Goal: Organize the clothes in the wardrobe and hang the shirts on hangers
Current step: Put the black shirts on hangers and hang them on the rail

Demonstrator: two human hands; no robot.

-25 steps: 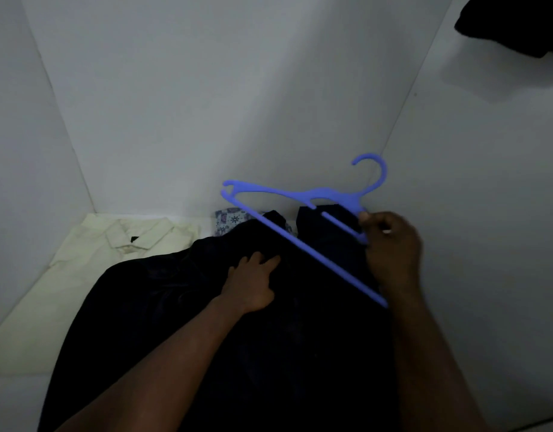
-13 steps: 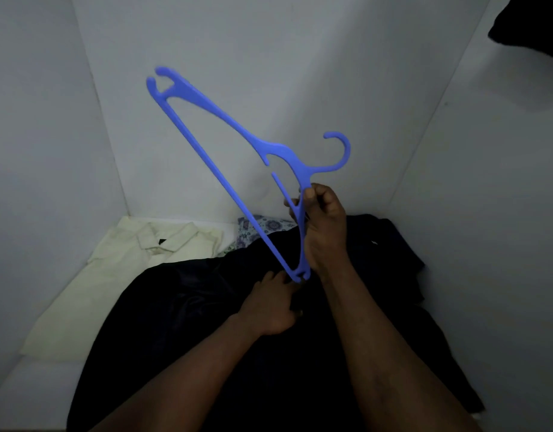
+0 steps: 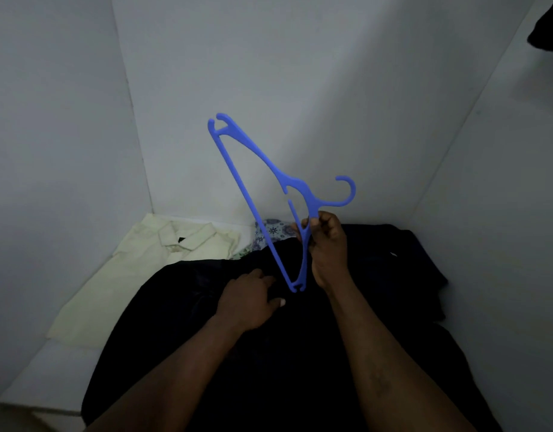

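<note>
A blue plastic hanger [image 3: 253, 151] stands almost on end in the air, hook pointing right, its lower tip just above the cloth. My right hand [image 3: 326, 244] grips it by the shoulder below the hook. A dark shirt [image 3: 378, 275] lies spread over the wardrobe floor. My left hand [image 3: 247, 302] rests on that shirt with its fingers curled into the fabric, just left of the hanger's lower tip.
A cream shirt [image 3: 138, 269] lies flat at the back left. A floral patterned cloth [image 3: 273, 229] peeks out behind the dark shirt. White wardrobe walls [image 3: 269, 73] close in on three sides. A dark garment [image 3: 549, 32] hangs at the top right.
My right hand has swung the hanger from lying flat over the shirt up to near vertical. In the last half second it moved a little right. My left hand stayed on the dark shirt.
</note>
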